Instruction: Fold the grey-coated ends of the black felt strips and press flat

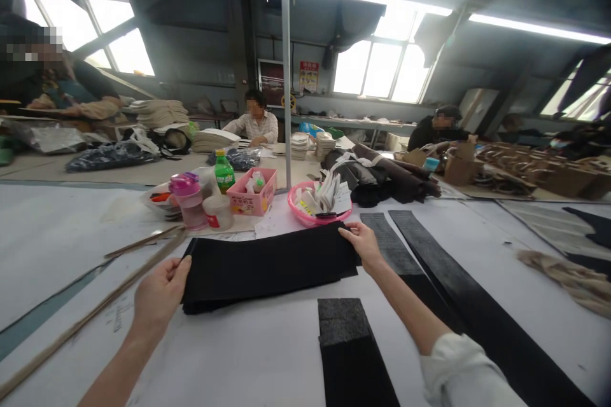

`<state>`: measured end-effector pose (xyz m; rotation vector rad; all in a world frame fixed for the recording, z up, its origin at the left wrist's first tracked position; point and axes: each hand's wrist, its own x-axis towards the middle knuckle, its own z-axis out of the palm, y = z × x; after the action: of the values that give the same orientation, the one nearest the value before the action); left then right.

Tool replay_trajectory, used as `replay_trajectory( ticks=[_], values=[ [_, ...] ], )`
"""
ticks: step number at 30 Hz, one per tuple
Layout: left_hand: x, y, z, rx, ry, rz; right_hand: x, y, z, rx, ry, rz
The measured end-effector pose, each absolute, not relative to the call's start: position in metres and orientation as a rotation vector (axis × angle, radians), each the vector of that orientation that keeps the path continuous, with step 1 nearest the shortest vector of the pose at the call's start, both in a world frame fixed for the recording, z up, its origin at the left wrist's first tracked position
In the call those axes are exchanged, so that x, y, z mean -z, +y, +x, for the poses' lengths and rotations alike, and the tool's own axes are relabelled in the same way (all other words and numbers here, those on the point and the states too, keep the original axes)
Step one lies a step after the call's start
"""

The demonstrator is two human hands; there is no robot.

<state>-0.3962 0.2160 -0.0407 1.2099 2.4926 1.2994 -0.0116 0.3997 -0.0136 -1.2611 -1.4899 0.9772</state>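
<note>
A stack of black fabric sheets (267, 267) lies flat on the white table (248, 356) in front of me. My left hand (160, 296) grips the stack's left edge, fingers curled round it. My right hand (363, 243) pinches the stack's far right corner. A shorter dark grey felt strip (346, 343) lies just near of the stack, toward me. Two long dark strips (429, 267) run along the table under and beside my right forearm.
A pink basket (317, 206) with papers, a pink box (251, 194), a green bottle (223, 172) and cups stand behind the stack. A long wooden stick (95, 311) lies on the left. A metal pole (286, 70) rises at the centre. Other people sit at far tables.
</note>
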Motion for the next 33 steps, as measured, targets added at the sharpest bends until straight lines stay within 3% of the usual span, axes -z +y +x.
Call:
replay_trajectory(
  ticks=[6, 11, 22, 26, 33],
  values=[
    [0.087, 0.254, -0.415, -0.703, 2.723, 1.325, 0.082, 0.44, -0.047, -0.778, -1.587, -1.546],
    [0.099, 0.252, -0.417, -0.724, 2.818, 1.243, 0.102, 0.447, -0.051, -0.662, -1.673, -1.663],
    [0.09, 0.249, -0.412, -0.488, 2.821, 1.321, 0.091, 0.427, -0.052, -0.519, -1.86, -1.648],
    [0.076, 0.241, -0.412, -0.533, 2.712, 1.431, 0.067, 0.363, -0.021, -0.505, -1.944, -1.569],
    [0.056, 0.172, -0.361, -0.792, 2.856, 1.548, 0.06, 0.141, 0.048, -0.508, -2.312, -1.508]
  ],
)
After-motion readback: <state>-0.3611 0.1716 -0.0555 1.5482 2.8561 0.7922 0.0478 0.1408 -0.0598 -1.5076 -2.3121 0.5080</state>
